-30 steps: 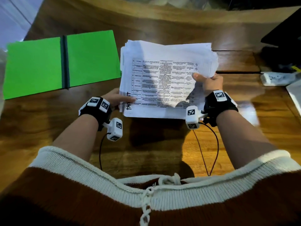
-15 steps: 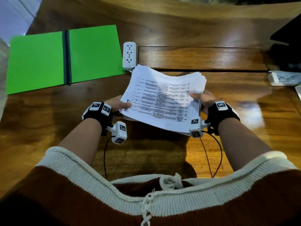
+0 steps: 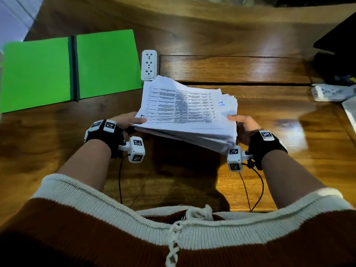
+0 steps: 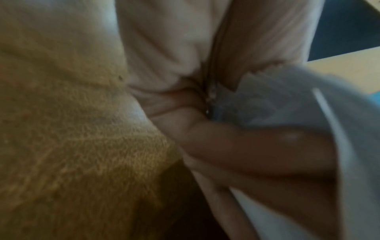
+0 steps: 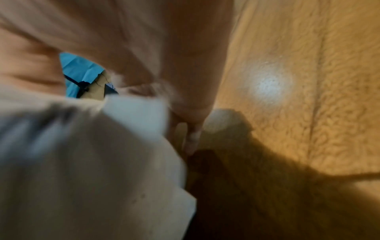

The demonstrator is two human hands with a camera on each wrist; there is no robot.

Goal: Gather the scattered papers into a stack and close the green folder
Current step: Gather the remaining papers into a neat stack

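Note:
A thick stack of printed papers (image 3: pixel 185 110) is held off the wooden table, tilted with its near edge low. My left hand (image 3: pixel 133 120) grips its left edge, thumb on top. Its right edge is gripped by my right hand (image 3: pixel 240 124), thumb on the top sheet. The sheets fan out unevenly at the right side. The green folder (image 3: pixel 57 70) lies open and flat at the far left of the table, a dark spine down its middle. In the blurred wrist views, fingers (image 4: pixel 257 146) curl against white paper (image 4: pixel 287 105), and the paper stack (image 5: pixel 92 162) fills the lower left.
A white power strip (image 3: pixel 148 64) lies just behind the papers, beside the folder's right edge. Another white power strip (image 3: pixel 331 92) sits at the right edge, with dark objects (image 3: pixel 339 51) behind it. Wrist-camera cables hang over the table's near edge.
The stack has come down from a raised, near-upright hold to a low tilted one, closer to me. The power strip behind it is now uncovered.

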